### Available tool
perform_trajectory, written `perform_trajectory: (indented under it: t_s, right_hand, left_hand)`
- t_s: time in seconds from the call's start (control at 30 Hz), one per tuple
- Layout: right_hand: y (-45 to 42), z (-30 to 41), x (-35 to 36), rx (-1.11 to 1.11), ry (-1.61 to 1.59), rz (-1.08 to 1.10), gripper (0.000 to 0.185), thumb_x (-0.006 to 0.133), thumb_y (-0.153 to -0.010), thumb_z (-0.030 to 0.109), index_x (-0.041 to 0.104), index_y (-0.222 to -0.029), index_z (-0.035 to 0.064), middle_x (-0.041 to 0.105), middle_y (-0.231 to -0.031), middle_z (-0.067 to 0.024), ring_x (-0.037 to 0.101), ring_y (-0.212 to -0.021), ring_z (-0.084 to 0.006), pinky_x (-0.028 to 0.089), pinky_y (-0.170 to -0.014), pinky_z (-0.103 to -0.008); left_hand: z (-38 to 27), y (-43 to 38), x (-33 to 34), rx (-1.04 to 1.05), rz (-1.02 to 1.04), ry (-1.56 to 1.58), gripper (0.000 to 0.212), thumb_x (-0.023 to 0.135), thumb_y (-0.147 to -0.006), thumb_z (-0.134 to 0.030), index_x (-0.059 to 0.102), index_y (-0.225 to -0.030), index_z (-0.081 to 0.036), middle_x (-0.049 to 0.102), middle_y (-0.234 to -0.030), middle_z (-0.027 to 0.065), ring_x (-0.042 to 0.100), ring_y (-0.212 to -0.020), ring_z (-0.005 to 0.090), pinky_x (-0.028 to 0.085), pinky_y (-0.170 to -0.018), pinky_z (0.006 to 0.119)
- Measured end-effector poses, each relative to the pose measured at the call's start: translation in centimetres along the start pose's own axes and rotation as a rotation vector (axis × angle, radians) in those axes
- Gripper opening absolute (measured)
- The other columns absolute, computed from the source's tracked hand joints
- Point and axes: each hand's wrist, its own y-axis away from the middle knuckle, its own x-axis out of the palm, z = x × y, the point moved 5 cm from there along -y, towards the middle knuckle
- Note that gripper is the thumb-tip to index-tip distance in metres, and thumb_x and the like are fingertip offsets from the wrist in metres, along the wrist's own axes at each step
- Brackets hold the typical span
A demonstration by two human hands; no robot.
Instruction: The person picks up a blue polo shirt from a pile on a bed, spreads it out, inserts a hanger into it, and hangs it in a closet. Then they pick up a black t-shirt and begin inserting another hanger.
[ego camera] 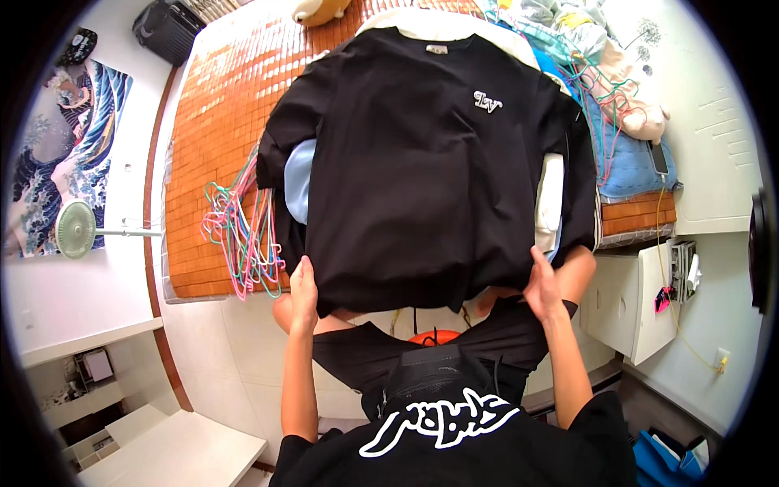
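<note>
A black short-sleeved T-shirt [395, 176] lies spread out before me, its collar away from me and a small white emblem on its chest. My left hand [304, 291] grips the hem's left corner, thumb on top. At the opposite corner, my right hand [543, 287] pinches the hem. Between them the hem sags over the edge of the bed, above my lap. Other garments lie beneath the shirt: a light-blue piece [298, 182] shows at the left sleeve, a white one [549, 195] at the right, and a cream one [450, 24] past the collar.
A tangle of coloured hangers [243, 231] lies left on the bed's brown tile mat [201, 152]. More hangers [599, 103], a plush toy [636, 119] and a phone [659, 158] on its cable are at right. A fan [76, 228] stands left; a white cabinet [627, 304] stands right.
</note>
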Motion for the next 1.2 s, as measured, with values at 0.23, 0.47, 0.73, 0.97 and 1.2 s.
perform_trajectory:
  t_s: [0.23,0.47,0.73,0.97,1.2]
  right_hand:
    - [4.3,2.8,2.1,0.119,0.626,0.237,0.07,0.081,-0.081,0.018,0.047,-0.136,-0.0063,0.059,-0.13,-0.0104,0.056,-0.117,-0.0191,0.042,-0.103,-0.0338]
    - [9.0,6.4,-1.6,0.288,0.712,0.194,0.063,0.082,-0.076,0.011,0.055,-0.13,-0.0051,0.065,-0.12,-0.0089,0.06,-0.11,-0.0173,0.046,-0.101,-0.032]
    - [11.3,6.1,-2.8,0.385,0.662,0.195,0.066,0.085,-0.068,0.006,0.057,-0.127,-0.0039,0.065,-0.118,-0.0067,0.061,-0.108,-0.0157,0.047,-0.098,-0.0306]
    - [12.5,6.6,-4.1,0.523,0.731,0.236,0.063,0.086,-0.068,0.014,0.056,-0.122,0.0001,0.063,-0.088,-0.0014,0.052,-0.062,-0.0073,0.041,-0.053,-0.0226]
    - [11.9,4.6,-5.7,0.712,1.035,0.029,0.03,0.078,-0.083,0.029,0.061,-0.071,0.0073,0.047,-0.057,0.0056,0.037,-0.043,-0.0047,0.024,-0.039,-0.0223]
  left_hand:
    - [-1.5,2.4,-3.0,-0.182,0.144,-0.076,0.034,0.062,-0.099,-0.026,0.066,-0.11,0.006,0.069,-0.101,0.0052,0.063,-0.089,0.0087,0.051,-0.08,0.024]
    - [-2.1,7.9,-5.1,-0.381,0.402,-0.02,0.029,0.073,-0.088,-0.017,0.07,-0.105,0.007,0.072,-0.095,0.0092,0.068,-0.083,0.0131,0.054,-0.076,0.025]
    - [-1.8,10.1,-6.8,-0.522,0.499,-0.127,0.023,0.076,-0.083,-0.012,0.073,-0.098,0.006,0.072,-0.091,0.0057,0.066,-0.08,0.0103,0.053,-0.075,0.024]
    - [-1.5,9.6,-7.1,-0.549,0.738,-0.352,0.018,0.078,-0.081,-0.013,0.075,-0.09,0.003,0.071,-0.083,-0.001,0.062,-0.077,0.0054,0.051,-0.071,0.023]
    - [-3.1,9.2,-5.9,-0.529,0.668,-0.725,0.026,0.072,-0.083,-0.019,0.068,-0.067,0.001,0.064,-0.061,0.0014,0.058,-0.058,0.0075,0.049,-0.059,0.025]
